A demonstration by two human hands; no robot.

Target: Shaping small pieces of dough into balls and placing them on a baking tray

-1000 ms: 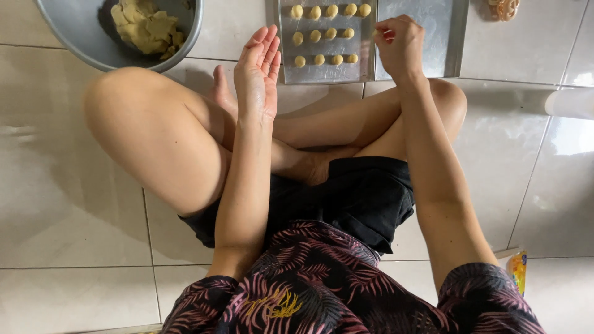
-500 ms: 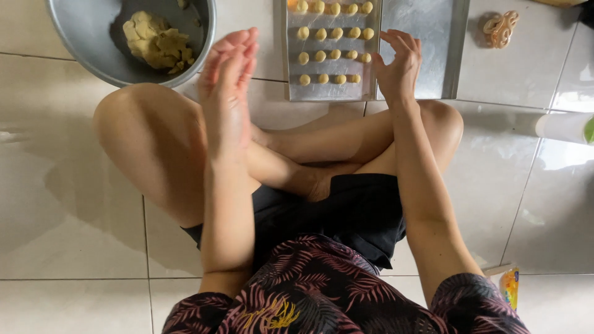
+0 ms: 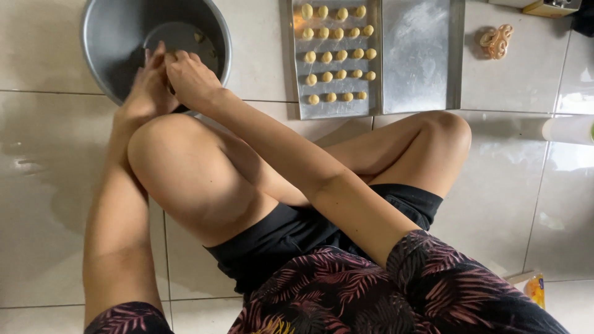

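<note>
Fingertips of both hands (image 3: 167, 77) hidden

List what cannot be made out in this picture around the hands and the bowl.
Head view only:
- Dough in the round grey metal bowl: hidden behind the left hand and right hand.
- Whether either hand grips anything: fingers overlap.
- Bowl's top rim: cut by the frame's edge.
- Count of small yellow dough balls on the rectangular metal tray: top row cut off.

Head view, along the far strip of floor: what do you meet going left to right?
Metal bowl with both hands in it, left hand then right hand → baking tray with rows of dough balls on its left part → twisted pastry piece.
</note>
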